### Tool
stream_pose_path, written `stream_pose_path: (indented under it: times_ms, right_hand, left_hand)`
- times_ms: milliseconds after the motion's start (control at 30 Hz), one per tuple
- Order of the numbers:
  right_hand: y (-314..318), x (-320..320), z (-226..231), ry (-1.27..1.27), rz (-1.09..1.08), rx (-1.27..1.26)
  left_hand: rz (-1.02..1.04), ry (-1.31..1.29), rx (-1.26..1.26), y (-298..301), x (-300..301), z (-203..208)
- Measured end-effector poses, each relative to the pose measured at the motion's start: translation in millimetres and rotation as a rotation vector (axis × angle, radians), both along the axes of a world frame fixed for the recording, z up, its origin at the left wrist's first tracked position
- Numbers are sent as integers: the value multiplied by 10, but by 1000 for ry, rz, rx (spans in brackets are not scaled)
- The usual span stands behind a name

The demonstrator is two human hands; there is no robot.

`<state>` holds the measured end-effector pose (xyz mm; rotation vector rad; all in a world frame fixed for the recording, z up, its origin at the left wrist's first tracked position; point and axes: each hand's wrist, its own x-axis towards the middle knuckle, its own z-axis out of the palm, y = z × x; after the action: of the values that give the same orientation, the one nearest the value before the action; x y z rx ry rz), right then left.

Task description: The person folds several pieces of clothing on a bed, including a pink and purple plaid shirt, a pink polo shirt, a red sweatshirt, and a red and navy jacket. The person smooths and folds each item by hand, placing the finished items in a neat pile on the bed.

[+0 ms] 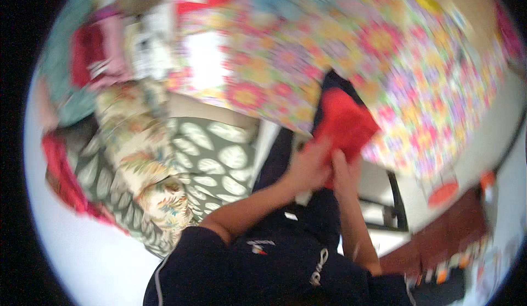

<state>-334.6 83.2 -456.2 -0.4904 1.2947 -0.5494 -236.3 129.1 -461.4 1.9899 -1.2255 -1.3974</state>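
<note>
A red cloth (346,116) with a dark edge is held up in front of my body, over the near side of the flowered bedspread (263,59). It looks like a folded garment, but blur hides its exact kind. My left hand (310,166) is closed on its lower left part. Close beside it, my right hand (346,175) grips the lower edge with the thumb on top. The dark part shows along the cloth's far and left sides.
Folded red and pink clothes (99,50) lie at the far left, near white cloth (153,48). A green leaf-patterned cushion (214,157) and a cream patterned cloth (134,135) are at the left. A black frame (396,201) stands to my right.
</note>
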Motion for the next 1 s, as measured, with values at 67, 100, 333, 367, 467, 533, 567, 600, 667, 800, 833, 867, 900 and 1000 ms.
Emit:
stream_pose_path:
  times_ms: [67, 100, 333, 367, 467, 533, 567, 600, 667, 800, 833, 867, 900, 1000]
  right_hand:
    - [-85, 24, 156, 115, 181, -122]
    - [-67, 118, 199, 46, 118, -59]
    - [13, 521, 186, -299, -231, 375]
    - [15, 539, 157, -245, -211, 359]
    - [-64, 734, 268, -178, -207, 262]
    - [-124, 970, 474, -174, -193, 128]
    - [-151, 1106, 598, -207, -174, 163]
    - [-194, 1241, 681, -219, -151, 146]
    - [-287, 1558, 859, -240, -108, 122]
    - [-560, 2346, 1213, -400, 75, 139]
    - [-694, 2552, 1255, -445, 115, 128]
    - [-838, 2783, 1286, -495, 155, 119]
    - [-906, 3048, 1408, -527, 188, 128]
    - [-1073, 3825, 1947, -584, 319, 59]
  left_hand:
    - [-105, 114, -85, -195, 131, 259]
    - [-116, 78, -104, -184, 205, 330]
    - [-221, -74, -296, 111, 573, 700]
    - [-159, -20, -284, 160, 643, 790]
    - [188, 128, -520, 380, 884, 826]
    - [584, 268, -268, 521, 1125, 895]
    - [760, 326, -223, 674, 1237, 804]
    - [931, 398, -182, 818, 1329, 637]
    - [1088, 467, -211, 1063, 1613, 561]
    - [1248, 661, -106, 1508, 2054, 740]
    - [1236, 667, -96, 1576, 2112, 775]
    - [1222, 665, -87, 1632, 2169, 780]
    - [1273, 719, -78, 1744, 2197, 783]
    - [1415, 843, -44, 2031, 2220, 754]
